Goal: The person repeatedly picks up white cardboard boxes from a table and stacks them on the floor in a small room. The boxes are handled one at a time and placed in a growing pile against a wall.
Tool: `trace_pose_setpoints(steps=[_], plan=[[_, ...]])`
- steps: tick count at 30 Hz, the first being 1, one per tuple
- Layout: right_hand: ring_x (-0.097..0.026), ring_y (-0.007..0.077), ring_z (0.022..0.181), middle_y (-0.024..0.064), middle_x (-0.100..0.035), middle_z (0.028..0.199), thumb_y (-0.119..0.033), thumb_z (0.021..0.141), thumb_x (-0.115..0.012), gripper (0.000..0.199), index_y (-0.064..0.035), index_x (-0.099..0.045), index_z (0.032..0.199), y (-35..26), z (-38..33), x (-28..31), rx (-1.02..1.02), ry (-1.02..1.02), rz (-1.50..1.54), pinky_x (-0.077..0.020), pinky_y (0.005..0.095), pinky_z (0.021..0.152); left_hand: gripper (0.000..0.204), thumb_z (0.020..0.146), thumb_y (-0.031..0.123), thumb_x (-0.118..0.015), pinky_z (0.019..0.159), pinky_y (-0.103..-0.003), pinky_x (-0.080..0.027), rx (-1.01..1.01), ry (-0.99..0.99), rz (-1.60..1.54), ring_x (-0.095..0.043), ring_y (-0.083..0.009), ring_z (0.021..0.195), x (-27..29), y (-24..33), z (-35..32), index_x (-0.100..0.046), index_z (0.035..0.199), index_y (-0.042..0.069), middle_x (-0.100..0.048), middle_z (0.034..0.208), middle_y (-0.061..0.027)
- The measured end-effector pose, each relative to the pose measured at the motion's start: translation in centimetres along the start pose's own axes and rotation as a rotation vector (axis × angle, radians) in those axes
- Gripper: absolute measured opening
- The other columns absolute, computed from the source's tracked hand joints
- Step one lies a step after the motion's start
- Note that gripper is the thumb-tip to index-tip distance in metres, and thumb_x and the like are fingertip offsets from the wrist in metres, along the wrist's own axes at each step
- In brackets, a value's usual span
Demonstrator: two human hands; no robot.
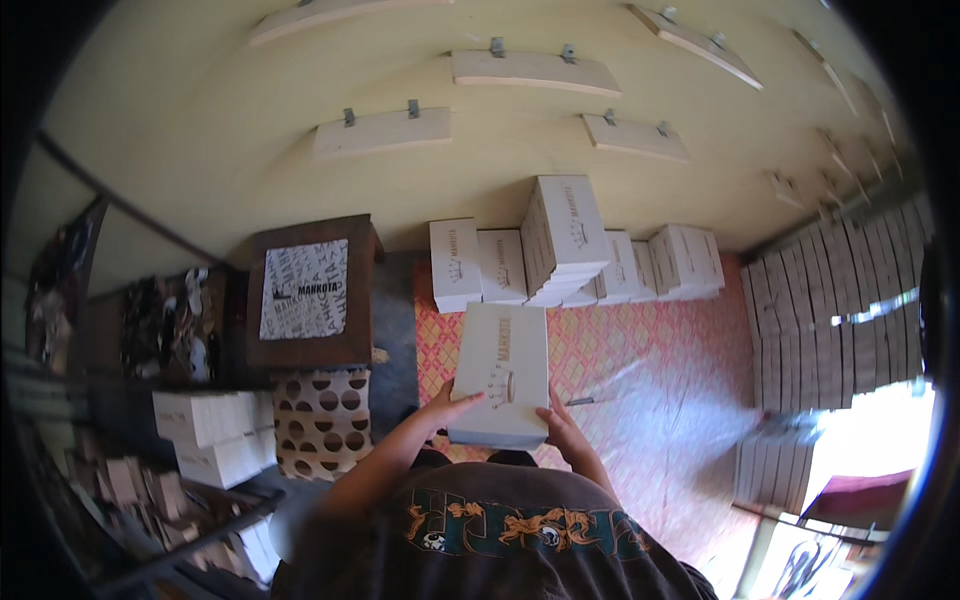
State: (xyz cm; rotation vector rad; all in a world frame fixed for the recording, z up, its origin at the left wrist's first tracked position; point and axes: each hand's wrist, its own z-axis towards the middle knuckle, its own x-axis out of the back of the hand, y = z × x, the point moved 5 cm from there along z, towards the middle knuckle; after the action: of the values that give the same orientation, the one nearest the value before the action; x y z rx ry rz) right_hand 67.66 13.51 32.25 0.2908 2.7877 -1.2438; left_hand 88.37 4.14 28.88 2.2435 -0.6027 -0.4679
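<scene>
Gold lettering point(504, 341) and a crown mark point(502, 388) stand on the near white box point(475, 350); similar marks show on far white boxes point(567, 220). At left, the worktop's point(300, 354) white sheet point(285, 265) bears bold black lettering point(318, 290).

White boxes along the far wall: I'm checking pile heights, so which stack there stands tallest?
The third stack from the left, beyond the held box: its top rises clearly above the others.

The left hand point(447, 406) and right hand point(562, 428) grip from opposite sides before the torso point(480, 540), thumbs point(469, 401) uppermost, other fingers mostly hidden. The bare forearms point(375, 468) slant forward and inward; the left shows longer.
</scene>
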Motion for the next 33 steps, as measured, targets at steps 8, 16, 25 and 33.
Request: trace_pose_setpoints(steps=[8,16,25,33], plan=[[-0.052,0.0196,0.100,0.0112,-0.044,0.125,-0.039,0.076,-0.057,0.082,-0.0211,-0.011,0.142,1.8,-2.8,10.6,-0.196,-0.064,-0.118,-0.0464,0.0313,0.073,0.060,0.080,0.031,-0.064,0.091,-0.033,-0.039,-0.042,0.080,-0.229,-0.049,-0.0202,0.110,-12.1,-5.1,0.9,-0.039,0.126,0.002,-0.052,0.117,-0.0119],[-0.052,0.0212,0.102,0.0130,-0.045,0.124,-0.035,0.078,-0.055,0.080,-0.0184,-0.011,0.142,4.1,-4.7,12.9,-0.087,-0.098,0.007,-0.0465,0.0314,0.075,0.063,0.080,0.030,-0.065,0.088,-0.032,-0.042,-0.115,0.161,-0.169,-0.051,-0.0204,0.106,-15.4,-4.8,-0.7,-0.036,0.127,0.000,-0.053,0.116,-0.0133],[-0.051,0.0234,0.105,0.0151,-0.045,0.125,-0.035,0.078,-0.054,0.079,-0.0152,-0.011,0.142,8.8,-8.0,8.2,-0.056,-0.099,0.008,-0.0458,0.0332,0.078,0.074,0.075,0.027,-0.071,0.090,-0.033,-0.042,-0.033,0.208,-0.260,-0.049,-0.0221,0.109,-13.9,-8.2,-7.6,-0.030,0.130,-0.001,-0.048,0.120,-0.0159],[-0.051,0.0214,0.103,0.0137,-0.046,0.123,-0.032,0.080,-0.055,0.077,-0.0176,-0.012,0.142,14.8,-11.8,3.4,-0.110,-0.142,0.034,-0.0450,0.0326,0.077,0.066,0.076,0.030,-0.070,0.087,-0.033,-0.043,-0.106,0.215,-0.248,-0.052,-0.0208,0.105,-12.1,-17.5,-12.1,-0.038,0.125,0.000,-0.053,0.115,-0.0148]])
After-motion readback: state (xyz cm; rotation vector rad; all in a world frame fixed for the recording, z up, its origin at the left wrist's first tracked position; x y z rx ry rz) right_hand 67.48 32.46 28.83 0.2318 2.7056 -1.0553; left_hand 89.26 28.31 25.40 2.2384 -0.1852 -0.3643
